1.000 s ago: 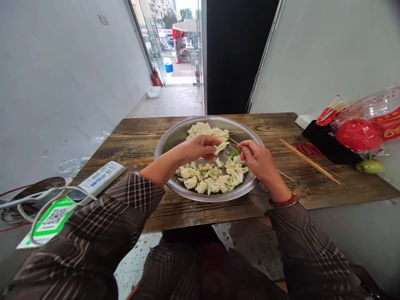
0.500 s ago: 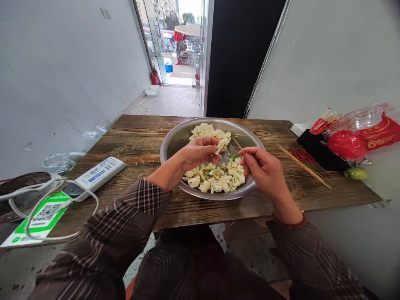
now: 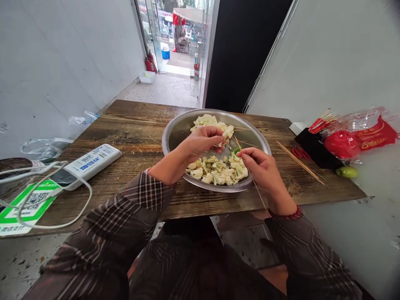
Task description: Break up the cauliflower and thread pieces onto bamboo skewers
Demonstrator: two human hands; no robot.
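A wide metal basin (image 3: 175, 160) stands on the wooden table. My left hand (image 3: 203, 143) is over it, fingers closed on a cauliflower floret (image 3: 227, 132). My right hand (image 3: 259, 164) pinches a thin wooden skewer (image 3: 258, 191), which runs from the fingertips down past the wrist; its upper end points towards the basin's middle. Loose cauliflower florets (image 3: 218, 173) lie in the near part of the basin. At its far side is a pile of cauliflower (image 3: 204, 121) with skewer ends sticking out to the right.
More bamboo skewers (image 3: 301, 164) lie on the table (image 3: 134, 133) to the right, beside red-handled scissors (image 3: 300, 153) and a black box (image 3: 315, 148) with red packages. At left are a white power strip (image 3: 93, 164), a cable and a green QR card (image 3: 34, 204).
The skewer in my right hand now shows below the hand, slanting towards the wrist. My left hand still holds the floret. The whole view has shifted slightly.
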